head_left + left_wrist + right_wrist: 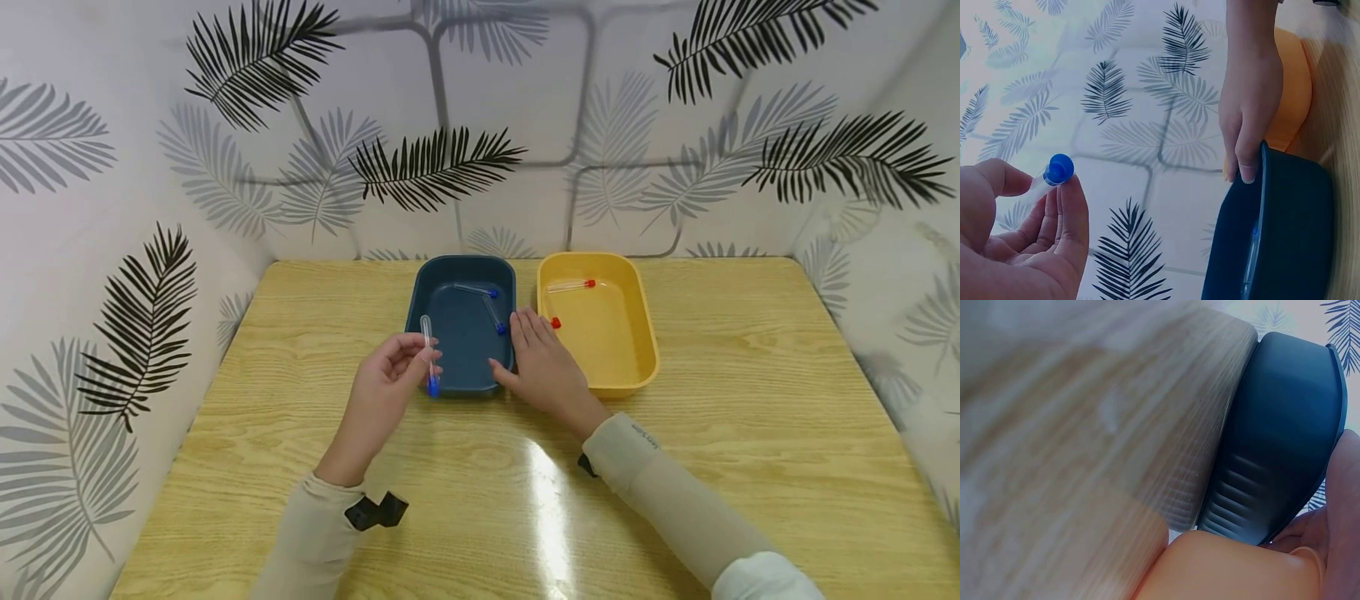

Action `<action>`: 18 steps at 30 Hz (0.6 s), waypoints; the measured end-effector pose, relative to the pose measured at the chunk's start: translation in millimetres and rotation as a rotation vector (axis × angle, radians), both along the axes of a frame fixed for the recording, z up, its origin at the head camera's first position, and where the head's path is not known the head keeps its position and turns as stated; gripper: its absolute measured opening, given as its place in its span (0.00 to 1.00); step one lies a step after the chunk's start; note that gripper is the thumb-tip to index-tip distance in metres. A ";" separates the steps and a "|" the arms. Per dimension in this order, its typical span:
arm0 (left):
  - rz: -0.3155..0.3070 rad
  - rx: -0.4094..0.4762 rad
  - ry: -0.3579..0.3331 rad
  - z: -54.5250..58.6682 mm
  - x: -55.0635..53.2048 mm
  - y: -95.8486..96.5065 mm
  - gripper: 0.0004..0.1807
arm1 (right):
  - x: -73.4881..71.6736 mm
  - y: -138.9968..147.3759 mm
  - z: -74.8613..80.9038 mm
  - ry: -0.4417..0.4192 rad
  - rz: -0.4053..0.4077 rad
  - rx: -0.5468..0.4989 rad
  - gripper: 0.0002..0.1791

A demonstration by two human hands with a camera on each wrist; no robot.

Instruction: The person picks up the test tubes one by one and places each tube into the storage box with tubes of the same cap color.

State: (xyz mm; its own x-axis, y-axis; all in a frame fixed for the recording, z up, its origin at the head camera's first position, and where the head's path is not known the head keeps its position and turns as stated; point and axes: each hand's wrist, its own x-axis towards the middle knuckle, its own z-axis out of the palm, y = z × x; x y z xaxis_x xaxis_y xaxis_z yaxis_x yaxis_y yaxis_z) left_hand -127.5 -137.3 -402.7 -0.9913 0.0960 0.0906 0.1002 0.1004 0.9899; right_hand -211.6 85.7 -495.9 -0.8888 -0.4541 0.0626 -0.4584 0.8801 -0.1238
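My left hand (381, 392) pinches a clear test tube (426, 327) between thumb and fingers, over the near left edge of the dark blue bin (463, 360). Its blue cap (1061, 169) points toward me in the head view. Inside that bin lie two more tubes with blue caps (501, 328). My right hand (546, 371) rests at the blue bin's right rim, fingers extended and thumb spread over the near right corner. Beside it stands the yellow bin (611, 350), with a red-capped tube (572, 286) inside. Another red cap (556, 322) shows by my right fingers, its tube hidden.
Both bins stand side by side on a wood-grain table (750, 400), close to its far edge. Behind and on both sides rise pale walls (510, 100) with a leaf print. A black strap piece (377, 510) sits at my left wrist.
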 end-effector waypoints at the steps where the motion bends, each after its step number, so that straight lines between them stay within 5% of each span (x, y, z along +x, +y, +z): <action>1: 0.004 -0.002 -0.003 -0.3 -2.4 0.0 0.16 | 0.0 0.0 0.3 -0.001 0.001 0.002 0.47; 18: 0.064 0.098 -0.211 -42.1 -59.8 0.4 0.21 | -0.1 0.2 1.5 -0.002 0.001 -0.011 0.47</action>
